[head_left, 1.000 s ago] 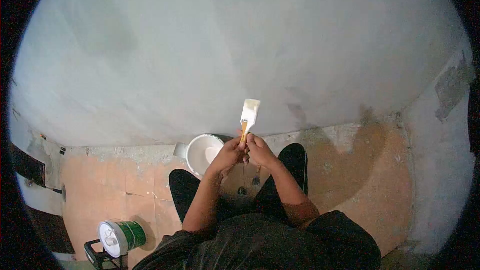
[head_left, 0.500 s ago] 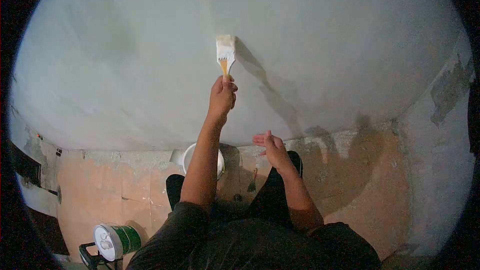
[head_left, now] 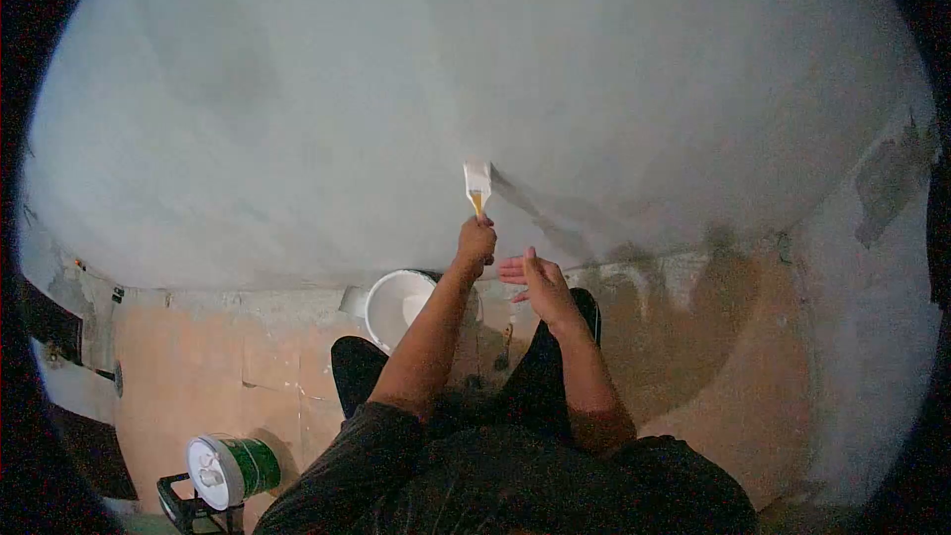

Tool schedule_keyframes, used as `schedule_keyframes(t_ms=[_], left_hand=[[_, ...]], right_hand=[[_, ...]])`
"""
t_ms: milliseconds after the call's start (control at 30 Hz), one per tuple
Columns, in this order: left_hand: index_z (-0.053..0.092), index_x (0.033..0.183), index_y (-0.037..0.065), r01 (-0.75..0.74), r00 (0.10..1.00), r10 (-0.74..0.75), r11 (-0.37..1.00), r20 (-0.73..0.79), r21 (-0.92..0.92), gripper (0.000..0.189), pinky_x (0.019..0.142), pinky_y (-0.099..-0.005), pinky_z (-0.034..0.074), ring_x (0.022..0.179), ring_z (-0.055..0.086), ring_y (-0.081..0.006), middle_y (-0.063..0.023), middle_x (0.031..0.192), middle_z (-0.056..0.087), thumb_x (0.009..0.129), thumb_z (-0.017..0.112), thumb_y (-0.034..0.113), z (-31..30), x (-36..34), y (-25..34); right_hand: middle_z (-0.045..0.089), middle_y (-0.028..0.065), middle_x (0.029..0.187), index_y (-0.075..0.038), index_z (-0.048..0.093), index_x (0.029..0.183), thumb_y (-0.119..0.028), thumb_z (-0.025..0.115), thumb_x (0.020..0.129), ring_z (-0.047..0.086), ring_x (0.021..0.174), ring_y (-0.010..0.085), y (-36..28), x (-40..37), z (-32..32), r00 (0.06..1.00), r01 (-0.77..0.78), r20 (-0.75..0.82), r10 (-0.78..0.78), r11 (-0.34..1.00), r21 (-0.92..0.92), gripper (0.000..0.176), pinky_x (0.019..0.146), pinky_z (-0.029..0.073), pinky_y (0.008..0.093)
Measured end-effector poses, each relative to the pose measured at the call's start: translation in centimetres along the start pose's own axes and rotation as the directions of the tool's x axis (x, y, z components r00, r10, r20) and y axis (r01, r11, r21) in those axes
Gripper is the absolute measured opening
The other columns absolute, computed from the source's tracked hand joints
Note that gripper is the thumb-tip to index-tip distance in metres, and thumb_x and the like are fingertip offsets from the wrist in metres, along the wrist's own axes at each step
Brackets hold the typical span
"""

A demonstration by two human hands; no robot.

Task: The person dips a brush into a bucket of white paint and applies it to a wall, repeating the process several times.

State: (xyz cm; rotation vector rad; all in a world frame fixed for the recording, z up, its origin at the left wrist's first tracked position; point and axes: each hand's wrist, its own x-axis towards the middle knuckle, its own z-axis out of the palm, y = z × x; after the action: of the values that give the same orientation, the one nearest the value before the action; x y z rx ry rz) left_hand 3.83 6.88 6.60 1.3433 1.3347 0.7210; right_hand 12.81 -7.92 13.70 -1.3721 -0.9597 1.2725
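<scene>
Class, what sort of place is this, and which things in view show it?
Probably a room being painted or renovated: the left hand holds a brush near a patchy wall, and a white tub stands at that wall's foot.

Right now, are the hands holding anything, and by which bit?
The left hand holds the paintbrush by its yellow handle; the right hand is open and holds nothing.
</scene>
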Motion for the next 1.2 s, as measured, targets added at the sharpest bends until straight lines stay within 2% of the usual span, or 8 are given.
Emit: schedule_keyframes(t_ms=[33,100,200,233,400,800,900,1200], left_hand=[[0.052,0.089,-0.002,-0.006,1.0,0.006,1.0,-0.005,0.002,0.027,0.041,-0.0388,0.042,0.049,0.055,-0.0266,-0.014,0.068,0.058,0.091,0.044,0.024,-0.5,0.6,-0.5],[0.052,0.087,-0.003,0.34,0.908,-0.206,0.871,0.364,-0.355,0.023,0.04,-0.0357,0.042,0.048,0.052,-0.0222,-0.0098,0.067,0.057,0.09,0.044,0.019,-1.9,1.4,-0.4],[0.052,0.086,0.0,-0.001,0.954,0.109,0.932,0.278,-0.362,0.02,0.041,-0.0282,0.037,0.047,0.045,-0.0153,-0.0055,0.065,0.051,0.091,0.042,0.017,-2.1,2.0,1.8],[0.051,0.081,0.004,0.123,0.97,0.0,0.863,0.243,-0.491,0.016,0.042,-0.0233,0.029,0.046,0.037,-0.0102,-0.0017,0.061,0.044,0.091,0.042,0.014,-2.5,0.7,4.9],[0.043,0.078,0.007,0.159,0.945,0.128,0.625,0.302,-0.764,0.012,0.042,-0.0231,0.025,0.046,0.03,-0.0082,0.0004,0.06,0.041,0.089,0.041,0.01,-6.7,-0.3,13.8],[0.045,0.087,0.006,-0.211,0.941,0.324,0.792,0.102,-0.574,0.024,0.041,-0.0228,0.026,0.045,0.029,-0.0068,0.0042,0.059,0.035,0.096,0.04,0.027,-9.4,-6.0,22.1],[0.043,0.09,0.005,-0.316,0.891,0.438,0.79,0.123,-0.526,0.025,0.044,-0.0255,0.035,0.048,0.035,-0.0092,0.0002,0.064,0.038,0.098,0.034,0.026,-8.1,-2.6,18.2],[0.045,0.088,0.011,-0.089,0.99,0.115,0.955,0.078,-0.284,0.012,0.037,-0.0258,0.032,0.043,0.035,-0.0091,0.003,0.059,0.038,0.093,0.045,0.022,-2.0,2.6,3.3]], right_hand=[[0.063,0.0151,0.104,0.003,0.058,0.107,-0.049,0.027,0.096,0.062,0.095,0.0221,0.0,0.0,0.1,1.0,-0.019,-0.016,0.02,1.0,0.011,0.061,0.071,0.049,0.0314],[0.063,0.0149,0.103,0.003,0.058,0.107,-0.048,0.029,0.096,0.062,0.095,0.0219,-1.0,-0.4,0.4,1.0,-0.008,-0.011,0.008,1.0,-0.018,0.059,0.071,0.049,0.0313],[0.063,0.014,0.103,0.002,0.058,0.107,-0.045,0.032,0.096,0.062,0.095,0.0213,-0.8,-0.5,0.1,1.0,0.001,-0.019,-0.001,0.999,-0.034,0.055,0.07,0.05,0.0313],[0.063,0.0137,0.103,0.002,0.058,0.106,-0.045,0.032,0.096,0.062,0.094,0.0213,-1.0,-0.4,0.0,1.0,0.003,-0.021,-0.004,0.999,-0.043,0.055,0.07,0.05,0.0314],[0.064,0.0099,0.1,0.0,0.059,0.103,-0.052,0.039,0.092,0.062,0.091,0.0192,-0.8,0.1,-0.7,1.0,0.02,-0.019,-0.02,1.0,-0.014,0.057,0.068,0.049,0.0317],[0.063,0.011,0.101,0.001,0.058,0.106,-0.041,0.041,0.094,0.062,0.092,0.0207,0.8,0.9,0.0,1.0,0.004,0.008,-0.003,0.998,-0.061,0.046,0.069,0.049,0.0314],[0.063,0.0109,0.1,0.002,0.058,0.104,-0.038,0.043,0.094,0.062,0.09,0.0203,1.6,1.2,0.5,0.999,0.018,0.042,-0.015,0.996,-0.082,0.043,0.068,0.049,0.0312],[0.064,0.0093,0.098,0.001,0.059,0.102,-0.031,0.047,0.093,0.062,0.089,0.018,2.3,0.7,0.6,0.999,-0.003,0.043,0.009,0.99,-0.141,0.035,0.067,0.049,0.0292]])
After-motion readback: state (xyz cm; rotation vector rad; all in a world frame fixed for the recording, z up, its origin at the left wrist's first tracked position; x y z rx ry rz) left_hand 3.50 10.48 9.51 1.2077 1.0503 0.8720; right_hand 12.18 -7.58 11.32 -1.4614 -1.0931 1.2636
